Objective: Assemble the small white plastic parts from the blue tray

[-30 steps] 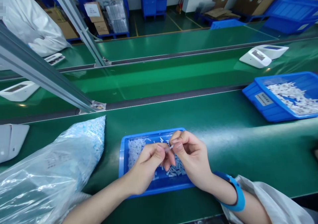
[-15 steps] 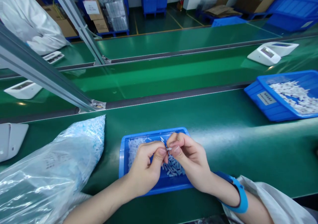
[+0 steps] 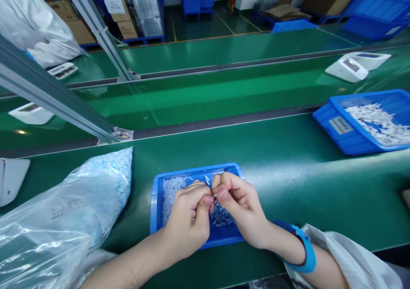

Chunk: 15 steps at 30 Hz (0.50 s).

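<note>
Bench point(image 3: 288, 186): one green surface is carrying the work, lying alongside green belts farther back.
Plastic bag point(image 3: 64, 220): one clear bag of small white-and-blue pieces is lying at the left, near the small tray.
Large blue bin point(image 3: 339, 129): one bin, at the far right, is holding a heap of white parts.
White devices: four are showing on the belts, two at right point(image 3: 347, 69), two at left point(image 3: 30, 113).
Small blue tray point(image 3: 156, 199): one tray is sitting at the near edge, under both hands, holding many small white parts point(image 3: 171, 191), too many to count.
Left hand point(image 3: 188, 220): curled, thumb and forefinger closing together.
Right hand point(image 3: 241, 210): curled likewise, wearing a blue wristband point(image 3: 306, 248); fingertips are meeting the left's.
Pinched part point(image 3: 214, 194): one tiny white piece is being held between both hands' fingertips, above the tray.
</note>
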Motion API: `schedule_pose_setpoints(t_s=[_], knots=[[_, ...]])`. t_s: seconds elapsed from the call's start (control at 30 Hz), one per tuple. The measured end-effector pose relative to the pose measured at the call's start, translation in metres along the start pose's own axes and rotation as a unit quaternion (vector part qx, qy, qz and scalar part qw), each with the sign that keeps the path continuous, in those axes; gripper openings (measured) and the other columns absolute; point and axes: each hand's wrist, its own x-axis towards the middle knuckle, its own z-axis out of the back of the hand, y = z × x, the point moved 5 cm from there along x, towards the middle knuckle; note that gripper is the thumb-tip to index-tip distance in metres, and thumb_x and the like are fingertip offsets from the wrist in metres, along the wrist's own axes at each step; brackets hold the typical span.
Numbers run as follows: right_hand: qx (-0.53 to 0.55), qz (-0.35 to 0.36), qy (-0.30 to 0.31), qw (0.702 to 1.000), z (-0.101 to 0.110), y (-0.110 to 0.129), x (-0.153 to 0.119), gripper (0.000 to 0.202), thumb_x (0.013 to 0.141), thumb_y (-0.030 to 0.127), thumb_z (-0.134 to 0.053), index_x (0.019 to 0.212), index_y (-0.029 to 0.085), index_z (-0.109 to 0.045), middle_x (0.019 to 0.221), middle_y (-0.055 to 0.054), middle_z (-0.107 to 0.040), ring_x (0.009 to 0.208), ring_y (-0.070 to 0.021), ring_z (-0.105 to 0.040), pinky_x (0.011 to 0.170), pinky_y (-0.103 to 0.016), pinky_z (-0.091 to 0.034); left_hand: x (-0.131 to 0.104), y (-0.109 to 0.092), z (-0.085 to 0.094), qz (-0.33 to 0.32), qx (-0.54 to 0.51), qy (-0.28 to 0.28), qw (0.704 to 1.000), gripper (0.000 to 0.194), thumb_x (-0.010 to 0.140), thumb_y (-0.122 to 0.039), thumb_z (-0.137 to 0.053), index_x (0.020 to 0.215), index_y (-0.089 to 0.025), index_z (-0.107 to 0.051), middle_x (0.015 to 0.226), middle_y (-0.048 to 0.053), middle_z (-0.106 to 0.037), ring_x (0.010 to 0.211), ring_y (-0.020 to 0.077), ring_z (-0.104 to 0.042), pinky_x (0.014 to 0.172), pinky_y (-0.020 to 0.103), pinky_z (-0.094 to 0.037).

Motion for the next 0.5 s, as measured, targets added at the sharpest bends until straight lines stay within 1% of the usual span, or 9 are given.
schedule_pose_setpoints(t_s=[0.27, 0.37, 0.5], knots=[[-0.027, 0.014, -0.008, 1.0, -0.0013, 0.0004, -0.002, 0.022, 0.094, 0.021, -0.053, 0.073, 0.02, -0.047, 0.074, 0.002, -0.049, 0.066, -0.0103, -0.047, 0.062, -0.025, -0.04, 0.0002, -0.0026, 0.0004, -0.022, 0.013, -0.03, 0.999, 0.032, 0.094, -0.017, -0.039, 0.062, -0.017, -0.042, 0.056, -0.002, -0.046, 0.054, 0.0095, -0.045, 0.055, 0.022, -0.034], [-0.04, 0.037, -0.015, 0.998, -0.0016, 0.0027, -0.0021, 0.021, 0.094, 0.021, -0.054, 0.073, 0.02, -0.048, 0.075, 0.002, -0.049, 0.067, -0.0101, -0.047, 0.062, -0.023, -0.041, 0.0014, -0.0049, 0.0008, -0.036, 0.02, -0.041, 0.998, 0.032, 0.094, -0.016, -0.039, 0.062, -0.017, -0.042, 0.056, -0.003, -0.045, 0.054, 0.0092, -0.045, 0.055, 0.022, -0.034], [-0.036, 0.076, -0.03, 0.996, -0.0016, 0.0078, -0.0002, 0.017, 0.093, 0.022, -0.055, 0.077, 0.019, -0.054, 0.076, 0.002, -0.051, 0.067, -0.0096, -0.05, 0.062, -0.022, -0.044, 0.0049, -0.0052, 0.0029, -0.037, -0.008, -0.03, 0.999, 0.031, 0.095, -0.017, -0.04, 0.064, -0.017, -0.045, 0.058, -0.003, -0.048, 0.057, 0.0096, -0.046, 0.059, 0.023, -0.036]])
